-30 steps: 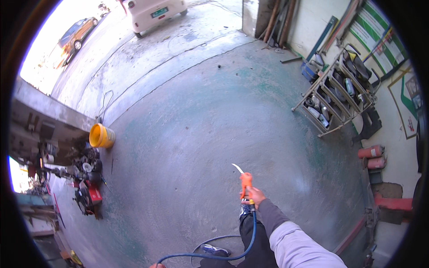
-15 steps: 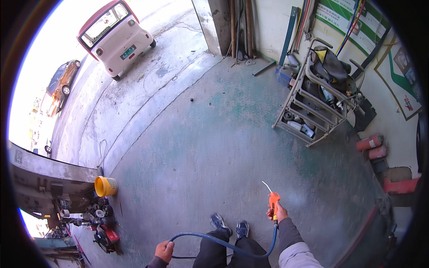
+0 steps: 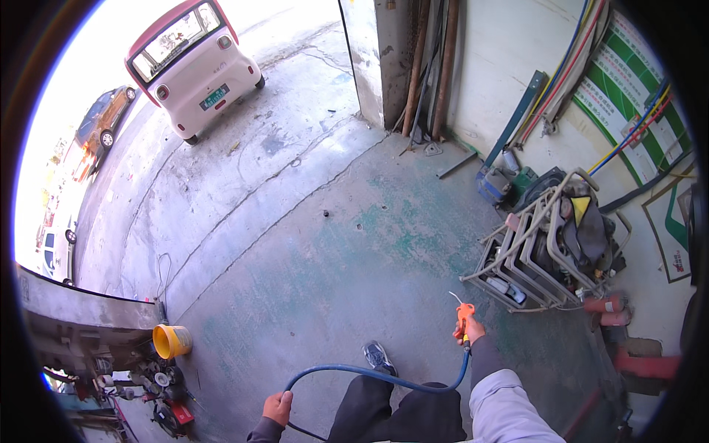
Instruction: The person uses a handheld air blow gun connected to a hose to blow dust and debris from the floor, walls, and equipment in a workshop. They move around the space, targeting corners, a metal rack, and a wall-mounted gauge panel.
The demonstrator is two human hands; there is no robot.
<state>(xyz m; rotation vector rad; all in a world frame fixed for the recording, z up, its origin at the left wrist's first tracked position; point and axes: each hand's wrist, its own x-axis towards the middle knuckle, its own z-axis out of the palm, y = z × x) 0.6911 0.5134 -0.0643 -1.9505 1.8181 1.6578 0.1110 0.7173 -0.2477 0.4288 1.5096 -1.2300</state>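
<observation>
My right hand (image 3: 473,331) is wrapped round the handle of an orange air blow gun (image 3: 464,313), held out in front of me to the right. Its thin, slightly bent nozzle points up and away to the left. From the bottom of the gun a blue air hose (image 3: 369,370) curves down and across my legs to the left. My left hand (image 3: 278,407) is closed on this hose at the lower left. Beyond the left hand the hose bends back under, and its far end is hidden.
A grey metal rack (image 3: 532,255) loaded with bags and bottles stands right, beside red cylinders (image 3: 607,303). At left are a yellow bucket (image 3: 171,341) and piled machine parts (image 3: 159,380). A small white vehicle (image 3: 198,81) is parked outside. My shoe (image 3: 378,356) is on the concrete floor.
I have moved forward: the doorway pillar and rack look closer, and only one shoe shows now instead of two. Both hands keep hold of the blow gun and hose.
</observation>
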